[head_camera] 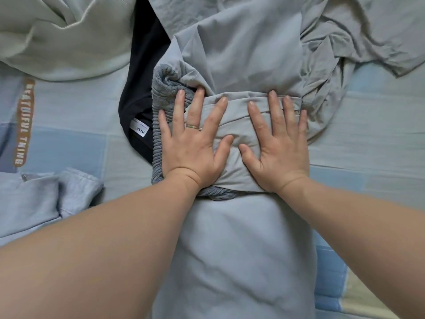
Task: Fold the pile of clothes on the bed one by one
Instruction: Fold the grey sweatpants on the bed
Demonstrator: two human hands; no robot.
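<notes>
Head view: you're pressing the grey garment (230,249) flat in the middle of the bed (379,146), reaching its near edge, left hand (190,146) and right hand (280,146) both spread on the fold. Next it's probably needing folding over again; crumpled clothes (358,33) are waiting along the far edge.

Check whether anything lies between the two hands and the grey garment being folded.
Nothing visible does. The left hand and the right hand press flat, fingers spread, directly on the grey garment; the left fingers also touch its ribbed hem. A black garment lies beside it, not in the way.
</notes>
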